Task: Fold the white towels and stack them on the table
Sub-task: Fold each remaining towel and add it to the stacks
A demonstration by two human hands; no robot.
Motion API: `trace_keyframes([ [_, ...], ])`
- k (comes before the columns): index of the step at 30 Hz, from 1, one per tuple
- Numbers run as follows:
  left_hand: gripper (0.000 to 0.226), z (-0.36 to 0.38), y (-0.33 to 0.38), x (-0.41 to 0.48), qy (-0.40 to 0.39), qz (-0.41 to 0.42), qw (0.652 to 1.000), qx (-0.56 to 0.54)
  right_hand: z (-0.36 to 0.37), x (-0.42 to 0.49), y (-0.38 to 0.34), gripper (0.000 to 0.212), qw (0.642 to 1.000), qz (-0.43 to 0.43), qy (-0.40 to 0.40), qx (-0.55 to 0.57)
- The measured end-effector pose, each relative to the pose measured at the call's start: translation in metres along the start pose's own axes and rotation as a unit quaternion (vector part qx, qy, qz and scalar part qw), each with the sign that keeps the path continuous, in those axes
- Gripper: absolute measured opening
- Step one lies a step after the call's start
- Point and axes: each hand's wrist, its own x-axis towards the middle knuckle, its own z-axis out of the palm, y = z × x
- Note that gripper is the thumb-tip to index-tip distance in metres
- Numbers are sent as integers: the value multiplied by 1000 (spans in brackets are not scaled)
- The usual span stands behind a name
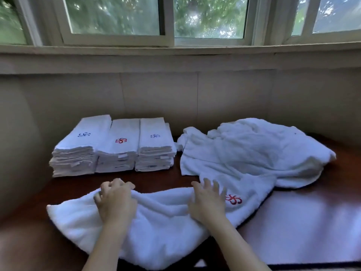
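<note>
A white towel (160, 227) with a red flower emblem lies spread and rumpled across the front of the dark wooden table (347, 182). My left hand (115, 200) grips its far edge near the left, fingers curled into the cloth. My right hand (209, 202) rests on the same edge, fingers spread and fairly straight, just left of the emblem. Three stacks of folded white towels (115, 147) stand side by side at the back left. A heap of unfolded white towels (254, 151) lies at the back right.
A beige wall and window sill (175, 61) run right behind the table. Another white cloth (304, 225) covers the front right of the table. The folded stacks sit close to the wall.
</note>
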Motion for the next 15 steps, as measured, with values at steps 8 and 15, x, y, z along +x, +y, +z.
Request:
trace_keyframes([
  [8,27,14,-24,12,47,77,991,-99,-13,-4,29,41,936,130,162,284],
  [15,34,20,-60,25,-49,-29,998,36,-15,-14,18,65,951,182,225,106],
])
